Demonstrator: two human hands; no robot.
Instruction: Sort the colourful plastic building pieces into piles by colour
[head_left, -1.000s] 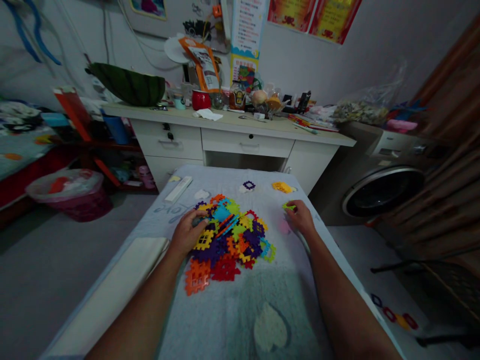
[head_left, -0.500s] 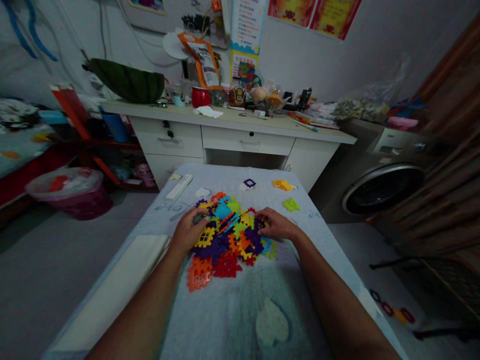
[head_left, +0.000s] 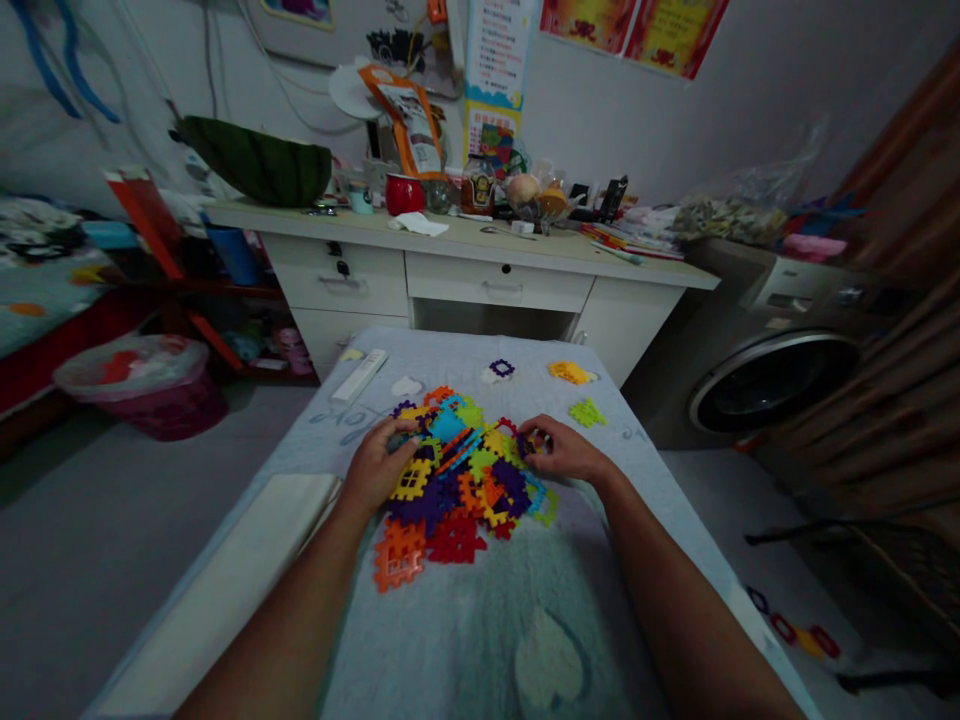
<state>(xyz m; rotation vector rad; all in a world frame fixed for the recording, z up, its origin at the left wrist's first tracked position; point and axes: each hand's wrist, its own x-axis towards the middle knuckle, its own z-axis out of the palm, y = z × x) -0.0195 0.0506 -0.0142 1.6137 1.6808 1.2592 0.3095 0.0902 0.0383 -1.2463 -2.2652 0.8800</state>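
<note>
A heap of colourful interlocking plastic pieces [head_left: 450,490] lies on the cloth-covered table between my hands. At its left edge, my left hand [head_left: 377,468] is curled, with something small and dark between thumb and fingers that I cannot make out. Just by the fingertips is a yellow window-shaped piece [head_left: 411,480]. On the heap's right side, my right hand [head_left: 564,450] pinches a dark purple plastic piece [head_left: 524,443], partly hidden by the fingers. Orange [head_left: 399,553] and red pieces [head_left: 456,538] lie at the near edge.
Toward the table's far side lie a purple square piece [head_left: 502,368], yellow pieces [head_left: 568,372], a green piece [head_left: 587,412] and a long white object [head_left: 360,376]. Beyond stands a cluttered white desk [head_left: 495,290], with a washing machine [head_left: 772,350] to the right and a bin [head_left: 142,390] at left.
My right hand has shifted slightly right, off the heap's edge, with the purple piece in its fingers. My left hand stays almost in place. The camera view has moved slightly.
</note>
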